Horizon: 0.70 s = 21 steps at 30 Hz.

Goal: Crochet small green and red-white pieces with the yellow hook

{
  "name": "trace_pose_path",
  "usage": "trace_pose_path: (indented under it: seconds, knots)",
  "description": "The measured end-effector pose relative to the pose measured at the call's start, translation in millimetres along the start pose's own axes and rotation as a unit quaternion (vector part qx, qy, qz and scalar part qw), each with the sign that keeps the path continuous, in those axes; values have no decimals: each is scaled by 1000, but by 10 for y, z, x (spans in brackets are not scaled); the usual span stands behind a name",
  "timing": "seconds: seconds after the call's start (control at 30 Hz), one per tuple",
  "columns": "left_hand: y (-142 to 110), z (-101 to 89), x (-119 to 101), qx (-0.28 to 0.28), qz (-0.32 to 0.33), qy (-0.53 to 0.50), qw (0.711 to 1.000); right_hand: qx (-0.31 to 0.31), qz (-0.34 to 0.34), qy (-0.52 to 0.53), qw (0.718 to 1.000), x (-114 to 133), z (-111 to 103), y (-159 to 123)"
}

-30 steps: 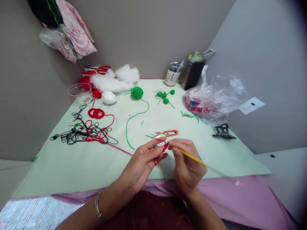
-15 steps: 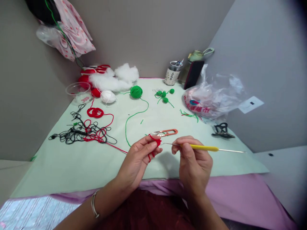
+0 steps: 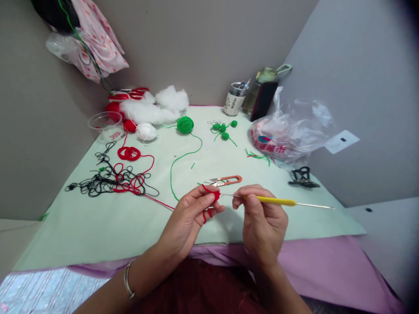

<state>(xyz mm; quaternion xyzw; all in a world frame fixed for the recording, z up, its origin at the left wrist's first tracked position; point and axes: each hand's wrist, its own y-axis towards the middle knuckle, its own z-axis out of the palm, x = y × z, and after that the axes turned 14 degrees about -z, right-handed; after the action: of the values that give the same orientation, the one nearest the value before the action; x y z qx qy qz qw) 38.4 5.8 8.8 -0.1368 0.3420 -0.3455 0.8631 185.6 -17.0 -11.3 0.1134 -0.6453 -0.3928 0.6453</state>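
My left hand (image 3: 193,211) pinches a small red crochet piece (image 3: 216,196) between thumb and fingers. Red yarn (image 3: 160,202) loops around its fingers and runs left across the table. In my right hand (image 3: 263,220) is a crochet hook (image 3: 276,201) with a yellow handle and metal at both ends, held like a pencil. The hook's left tip meets the right edge of the red piece; whether it is inside a stitch is too small to tell. Just beyond the left fingers lie orange-handled thread snips (image 3: 225,180).
Tangled black cord (image 3: 94,182) and red yarn loops (image 3: 128,153) lie at left. Behind are a white yarn ball (image 3: 146,131), stuffing (image 3: 147,111), a green yarn ball (image 3: 185,125) and small green crocheted pieces (image 3: 224,136). A plastic bag (image 3: 284,135), phone (image 3: 264,101) and black claw clip (image 3: 303,178) stand right.
My right hand has shifted slightly left with the crochet hook, bringing its tip closer against the red piece. My left hand stays nearly still.
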Motion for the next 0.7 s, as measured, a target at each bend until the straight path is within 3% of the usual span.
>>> trace_pose_path:
  seconds: [0.7]
  knots:
    - [-1,4,6,2,-7,-13,1000,11,-1,-23,1000,-18,-6,-5]
